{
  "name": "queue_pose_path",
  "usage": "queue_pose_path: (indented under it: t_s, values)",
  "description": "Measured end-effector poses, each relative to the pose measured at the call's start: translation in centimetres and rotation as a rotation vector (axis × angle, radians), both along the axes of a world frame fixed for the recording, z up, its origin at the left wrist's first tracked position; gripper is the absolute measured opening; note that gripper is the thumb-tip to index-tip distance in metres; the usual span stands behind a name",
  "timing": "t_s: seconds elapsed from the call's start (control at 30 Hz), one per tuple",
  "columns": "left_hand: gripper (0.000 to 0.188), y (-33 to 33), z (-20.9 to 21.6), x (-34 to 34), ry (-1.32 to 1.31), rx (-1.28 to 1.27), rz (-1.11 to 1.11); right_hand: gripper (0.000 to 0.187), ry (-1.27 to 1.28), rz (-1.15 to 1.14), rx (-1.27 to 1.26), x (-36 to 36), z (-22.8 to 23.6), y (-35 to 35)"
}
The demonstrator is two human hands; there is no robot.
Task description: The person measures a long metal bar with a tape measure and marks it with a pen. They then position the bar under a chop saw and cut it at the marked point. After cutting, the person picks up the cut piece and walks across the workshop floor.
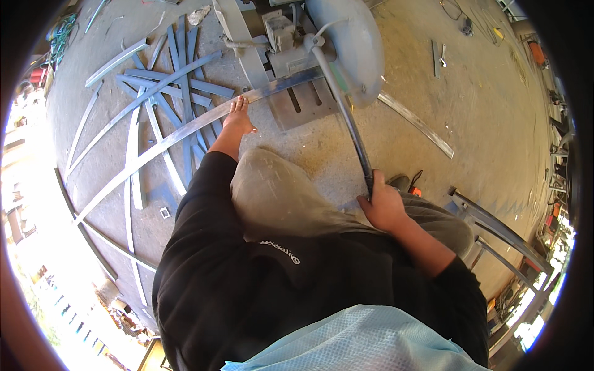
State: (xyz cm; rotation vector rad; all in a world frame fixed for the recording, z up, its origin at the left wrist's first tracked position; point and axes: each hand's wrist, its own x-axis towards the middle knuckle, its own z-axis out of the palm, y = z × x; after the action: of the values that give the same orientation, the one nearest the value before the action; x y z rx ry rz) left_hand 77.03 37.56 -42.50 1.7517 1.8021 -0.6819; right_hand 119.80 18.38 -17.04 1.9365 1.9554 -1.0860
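Head view: person seated or crouched, floor-level work at a grey cutting machine w/ round guard (352, 43).
Long bar: metal strip or tube (179, 134), runs from lower L on the floor side up to upper R, far end over the slotted plate (284, 114), beside the guard; can't tell if guard touches it.
L hand: on the bar (238, 116), nearer of the two, fingers laid across its top, thumb spread off to the side, not wrapped round. Bar lies directly under the fingers, long axis crossing them, most of its length to the hand's L.
R hand: clamped round the lower end of the lever handle (386, 207), well apart from the bar.
Lever: dark bar-like handle (340, 99), slants from the machine down to the R hand, passing next to the bar's far end.
Bar looks: narrow, straight (lens bends it), pale silver at the near end, brownish by the L hand, dark bluish toward the machine.
Nearby floor: crossed pile of bluish bars (184, 74) L of the machine; loose pale bar (416, 123) R of it.
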Motion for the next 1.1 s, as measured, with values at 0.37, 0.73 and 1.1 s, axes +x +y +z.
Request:
queue_pose_path:
  t_s: [0.37,0.73,1.1]
  values:
    - [0.085,-1.3,4.1,-2.6,-0.292,0.445,0.367,0.038,0.495,0.188,0.910,-4.1,20.4,10.5]
    - [0.063,7.9,28.0,3.9,-0.389,1.309,-0.329,0.034,0.482,0.306,0.598,-7.5,30.5,19.7]
    - [0.094,14.8,28.1,8.1,0.194,0.834,-0.402,0.034,0.343,0.144,0.554,-9.9,35.9,21.3]
